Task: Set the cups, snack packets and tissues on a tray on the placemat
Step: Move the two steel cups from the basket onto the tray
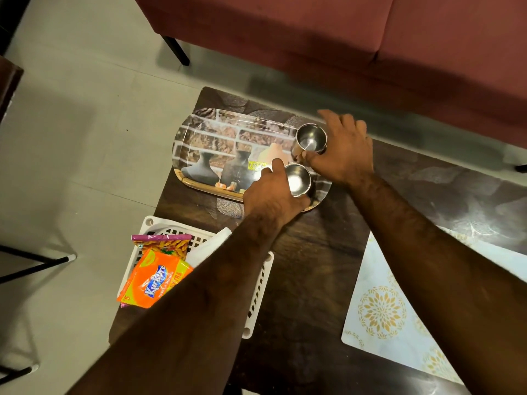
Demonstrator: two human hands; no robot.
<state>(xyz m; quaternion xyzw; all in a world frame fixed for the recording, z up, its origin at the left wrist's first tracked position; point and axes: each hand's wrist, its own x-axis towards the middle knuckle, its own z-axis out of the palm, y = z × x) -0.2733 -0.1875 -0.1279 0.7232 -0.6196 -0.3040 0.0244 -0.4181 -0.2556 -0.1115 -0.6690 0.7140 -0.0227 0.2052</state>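
Hands (pixel 273 192) (pixel 342 149) each grip a steel cup (pixel 298 179) (pixel 310 138) at the tray's (pixel 199 132) right edge.

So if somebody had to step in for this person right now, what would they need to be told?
Left hand: fingers around the near steel cup, at the tray's right end.
Right hand: fingers around the far steel cup, at the same end.
Tray: lies on a dark woven mat at the table's far left corner; besides the cups it holds nothing yet.
White basket: holds the orange snack packet, a second packet behind it and a white tissue.
Pale patterned placemat: bare, on the right.
Done: both cups are at the tray.
Left: let go of the cups, then add the packets and tissues.
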